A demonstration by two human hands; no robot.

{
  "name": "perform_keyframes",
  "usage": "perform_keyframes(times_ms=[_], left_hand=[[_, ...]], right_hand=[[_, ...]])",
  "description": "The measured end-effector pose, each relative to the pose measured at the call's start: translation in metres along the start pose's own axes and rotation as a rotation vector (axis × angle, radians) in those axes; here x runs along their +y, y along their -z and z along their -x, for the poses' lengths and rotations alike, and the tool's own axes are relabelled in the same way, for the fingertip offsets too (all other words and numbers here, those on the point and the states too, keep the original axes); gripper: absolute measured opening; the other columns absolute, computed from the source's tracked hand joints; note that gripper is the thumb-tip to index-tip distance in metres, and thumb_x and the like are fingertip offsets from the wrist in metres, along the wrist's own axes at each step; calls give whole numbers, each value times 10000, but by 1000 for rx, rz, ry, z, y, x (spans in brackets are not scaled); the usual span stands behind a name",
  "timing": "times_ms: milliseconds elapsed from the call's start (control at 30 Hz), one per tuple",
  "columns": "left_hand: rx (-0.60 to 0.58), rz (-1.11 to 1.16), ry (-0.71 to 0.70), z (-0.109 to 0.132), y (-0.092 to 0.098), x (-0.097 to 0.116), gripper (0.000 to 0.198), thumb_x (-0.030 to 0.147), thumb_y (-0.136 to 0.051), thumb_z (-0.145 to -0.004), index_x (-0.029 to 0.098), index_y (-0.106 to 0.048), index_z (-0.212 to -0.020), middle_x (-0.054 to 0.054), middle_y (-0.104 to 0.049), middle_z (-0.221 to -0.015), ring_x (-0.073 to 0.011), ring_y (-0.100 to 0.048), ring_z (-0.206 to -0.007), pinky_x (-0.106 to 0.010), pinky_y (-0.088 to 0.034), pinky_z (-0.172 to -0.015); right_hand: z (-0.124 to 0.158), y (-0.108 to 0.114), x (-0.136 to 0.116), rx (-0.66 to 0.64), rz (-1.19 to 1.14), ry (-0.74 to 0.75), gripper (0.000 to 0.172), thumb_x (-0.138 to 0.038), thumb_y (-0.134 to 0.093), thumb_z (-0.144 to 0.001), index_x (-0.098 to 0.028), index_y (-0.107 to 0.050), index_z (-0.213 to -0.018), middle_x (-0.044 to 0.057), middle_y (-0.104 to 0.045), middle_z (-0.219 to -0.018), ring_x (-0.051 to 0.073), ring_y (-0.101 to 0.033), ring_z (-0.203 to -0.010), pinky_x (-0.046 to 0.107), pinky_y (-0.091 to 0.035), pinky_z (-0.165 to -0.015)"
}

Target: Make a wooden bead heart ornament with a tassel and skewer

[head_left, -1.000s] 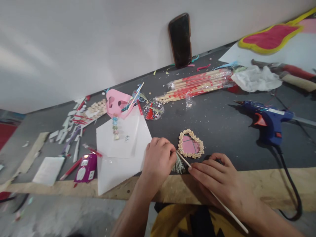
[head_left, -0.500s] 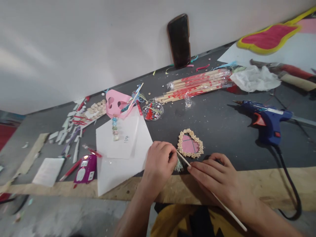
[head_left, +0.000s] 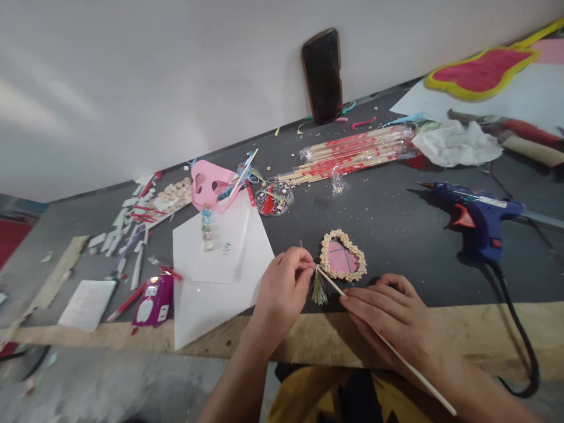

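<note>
My left hand (head_left: pixel 282 291) is closed in a pinch at the tip of a thin wooden stick (head_left: pixel 396 352), where a small green tassel (head_left: pixel 319 292) hangs. My right hand (head_left: pixel 396 320) lies over the stick with its fingers closed along it, holding it against the table's wooden edge (head_left: pixel 462 335). The stick runs back past my right wrist. Just beyond the stick's tip lies a pink heart rimmed with pale beads (head_left: pixel 342 264), a little apart from both hands.
A blue glue gun (head_left: pixel 478 217) with a black cord stands at right. White paper sheets (head_left: pixel 220 264) lie left of my hands. Packed bamboo sticks (head_left: pixel 352 154), a pink mask (head_left: pixel 211 185), a dish of googly eyes (head_left: pixel 273 198), a phone (head_left: pixel 322 73) against the wall, paper scraps (head_left: pixel 132 223).
My left hand has lifted slightly and pinched tighter at the stick's tip; the tassel hangs a bit straighter. The view shifted slightly. My right hand stays on the stick.
</note>
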State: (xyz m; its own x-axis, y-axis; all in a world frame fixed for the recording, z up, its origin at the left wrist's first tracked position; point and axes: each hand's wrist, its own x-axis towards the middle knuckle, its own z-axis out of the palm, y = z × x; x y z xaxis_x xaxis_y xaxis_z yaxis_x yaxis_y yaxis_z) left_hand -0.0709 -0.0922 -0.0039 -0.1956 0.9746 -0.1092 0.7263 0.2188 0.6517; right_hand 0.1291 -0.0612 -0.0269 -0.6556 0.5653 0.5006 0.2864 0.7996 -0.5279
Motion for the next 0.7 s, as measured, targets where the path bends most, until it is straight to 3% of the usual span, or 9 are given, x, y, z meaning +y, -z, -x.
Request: perform_keyframes(times_ms=[333, 567, 700], left_hand=[[1, 43, 62, -2, -4, 1, 163, 163, -551, -802, 249, -484, -923, 37, -682, -824, -141, -642, -835, -279, -465, -743], [78, -187, -108, -1, 1, -6, 197, 52, -479, -795, 213, -537, -894, -13, -610, -870, -173, -558, -867, -324, -445, -784], [98, -264, -125, -1, 4, -7, 197, 113, -449, -875, 194, -576, -1002, -50, -594, -962, -199, -520, -932, -368, -432, -841]], right_hand=[[0, 0, -1, 8, -29, -1, 234, -63, -582, -833, -172, -638, -1032, 28, -725, -962, 107, -639, -793, 318, -392, -775], [-1, 2, -4, 3, -50, 19, 199, -69, -577, -798, -166, -639, -961, 23, -727, -884, 121, -634, -732, 349, -384, -787], [0, 3, -3, 14, -72, 4, 218, -62, -578, -784, -168, -629, -967, 25, -717, -870, 128, -636, -731, 363, -394, -796]])
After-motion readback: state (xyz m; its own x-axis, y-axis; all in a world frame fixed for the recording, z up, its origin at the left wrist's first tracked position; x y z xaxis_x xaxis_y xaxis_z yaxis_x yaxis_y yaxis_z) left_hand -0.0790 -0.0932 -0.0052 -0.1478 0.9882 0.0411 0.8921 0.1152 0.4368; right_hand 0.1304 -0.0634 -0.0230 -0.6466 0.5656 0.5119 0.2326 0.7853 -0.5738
